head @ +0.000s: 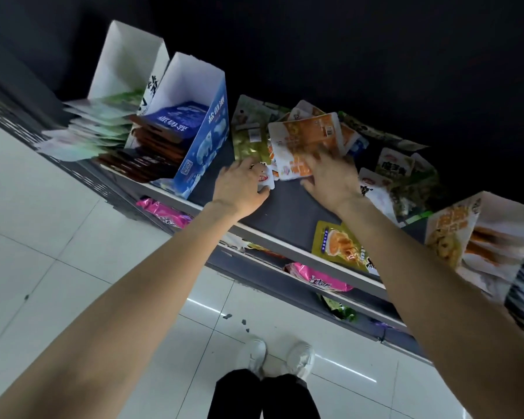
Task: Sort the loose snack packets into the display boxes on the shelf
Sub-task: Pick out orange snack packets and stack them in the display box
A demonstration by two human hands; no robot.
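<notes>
Packets (307, 137) lie loose mid-shelf between the part-filled blue box (204, 143) at left and the orange box (454, 231) at right; our left hand (239, 184) pinches one, our right hand (333, 179) presses flat on the heap.

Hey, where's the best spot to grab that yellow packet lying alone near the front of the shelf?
Pinch the yellow packet by its near edge, coming from the front of the shelf. It lies flat with that edge reaching the shelf lip, so fingers can probably slip under there.
</notes>
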